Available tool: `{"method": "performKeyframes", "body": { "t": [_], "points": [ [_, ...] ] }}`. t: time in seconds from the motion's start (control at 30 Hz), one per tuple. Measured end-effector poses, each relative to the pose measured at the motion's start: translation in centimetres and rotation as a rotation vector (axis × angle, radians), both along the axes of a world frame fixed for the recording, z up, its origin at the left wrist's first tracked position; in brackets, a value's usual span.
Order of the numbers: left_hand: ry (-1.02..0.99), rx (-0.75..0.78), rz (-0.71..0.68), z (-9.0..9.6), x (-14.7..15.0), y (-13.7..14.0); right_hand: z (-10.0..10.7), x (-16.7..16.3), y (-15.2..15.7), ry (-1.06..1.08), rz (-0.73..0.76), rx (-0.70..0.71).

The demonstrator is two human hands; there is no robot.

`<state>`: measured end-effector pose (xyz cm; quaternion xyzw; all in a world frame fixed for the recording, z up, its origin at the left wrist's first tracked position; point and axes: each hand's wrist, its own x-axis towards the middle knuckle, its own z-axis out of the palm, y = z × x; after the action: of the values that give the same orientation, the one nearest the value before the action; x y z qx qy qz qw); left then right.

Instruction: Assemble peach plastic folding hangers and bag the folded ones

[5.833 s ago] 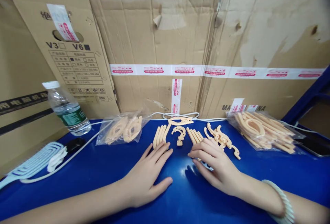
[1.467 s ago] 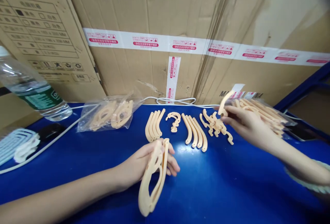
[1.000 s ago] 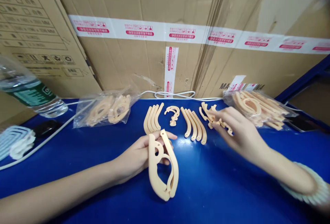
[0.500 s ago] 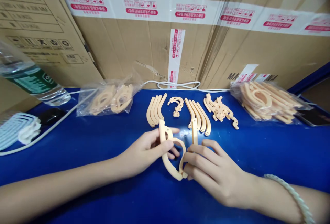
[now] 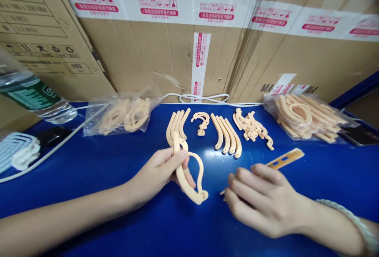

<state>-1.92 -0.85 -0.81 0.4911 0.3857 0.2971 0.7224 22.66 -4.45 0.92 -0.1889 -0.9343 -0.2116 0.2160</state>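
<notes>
My left hand (image 5: 168, 166) pinches a beige folding-hanger piece, a curved arm joined to a hook (image 5: 200, 170), held upright above the blue table. The hook's loop opens to the right, and the joint is at the bottom. My right hand (image 5: 263, 197) is closed around a separate beige hanger arm (image 5: 286, 158). Its slotted end sticks out to the upper right, and a thin tip shows below the fingers. Beyond my hands lie a left row of curved arms (image 5: 177, 120), a few loose hooks (image 5: 201, 120), a right row of arms (image 5: 226, 134) and a pile of small hooks (image 5: 251, 126).
Clear bags of beige parts lie at the back left (image 5: 124, 115) and back right (image 5: 308, 117). A water bottle (image 5: 35, 95), a white cable (image 5: 59, 150) and a pale blue slotted object (image 5: 17, 150) are at left. Cardboard boxes (image 5: 148, 51) stand behind. A phone (image 5: 363, 135) lies at far right.
My right hand has moved right, away from the left, and its hanger arm has turned from upright to slanting right. My left hand has shifted slightly left with its joined piece.
</notes>
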Motion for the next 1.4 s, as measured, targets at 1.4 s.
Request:
{"method": "performKeyframes", "body": {
  "t": [1.4],
  "points": [
    [0.217,0.452,0.002,0.8,0.3,-0.2,-0.6,0.9,0.6,0.134,0.016,-0.447]
  ]
}}
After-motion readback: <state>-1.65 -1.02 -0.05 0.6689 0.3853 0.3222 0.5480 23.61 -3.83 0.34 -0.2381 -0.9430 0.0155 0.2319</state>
